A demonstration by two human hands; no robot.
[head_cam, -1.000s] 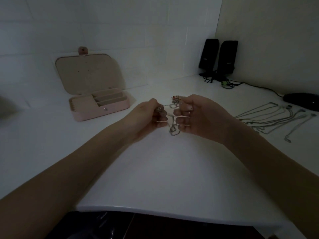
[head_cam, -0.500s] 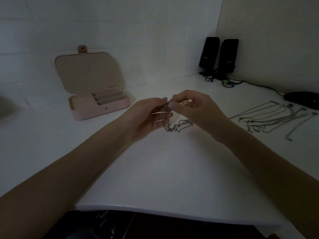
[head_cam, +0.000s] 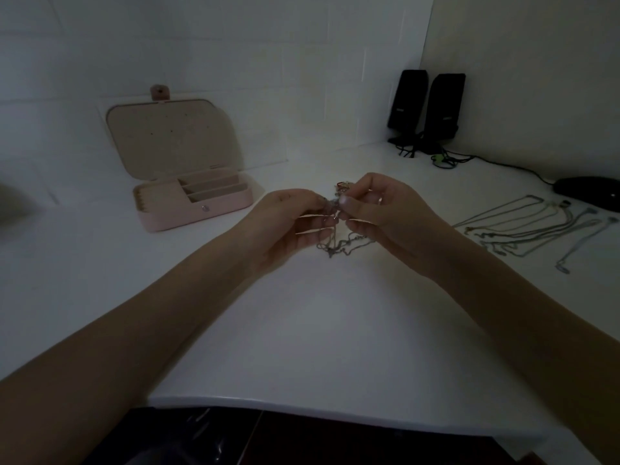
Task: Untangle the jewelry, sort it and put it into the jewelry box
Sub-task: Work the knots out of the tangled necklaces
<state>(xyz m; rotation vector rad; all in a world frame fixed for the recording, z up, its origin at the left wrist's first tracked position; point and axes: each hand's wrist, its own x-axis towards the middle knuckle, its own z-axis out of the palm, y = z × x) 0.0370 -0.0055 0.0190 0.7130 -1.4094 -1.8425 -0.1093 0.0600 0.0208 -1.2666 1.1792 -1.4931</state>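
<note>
1. I'm seeing both hands meeting over the middle of the white table (head_cam: 302, 330), fingertips nearly touching each other.
2. Left hand (head_cam: 288, 223): thumb and curled fingers are pinching the top of the tangled chains (head_cam: 339, 243); the lower fingers are lying straighter, under the strands.
3. Right hand (head_cam: 379, 209): thumb and forefinger are pinching the same knot from the other side, remaining fingers curled loosely. A ring is showing on one finger.
4. The tangle is hanging between the two hands, its lower loops drooping toward the table just below the fingers. I can't tell if they're touching the surface; lighting is dim.
5. A small heap of more jewelry (head_cam: 342, 186) is sitting just behind the hands, mostly hidden.
6. Jewelry box (head_cam: 198, 203) is sitting open at the far left, lid leaning back against the wall, well apart from the hands.
7. Untangled necklaces (head_cam: 536, 229) are lying in rough rows at the right.
8. Two black speakers (head_cam: 426, 109) are standing in the far corner, with a dark mouse (head_cam: 587, 193) near the right edge.
</note>
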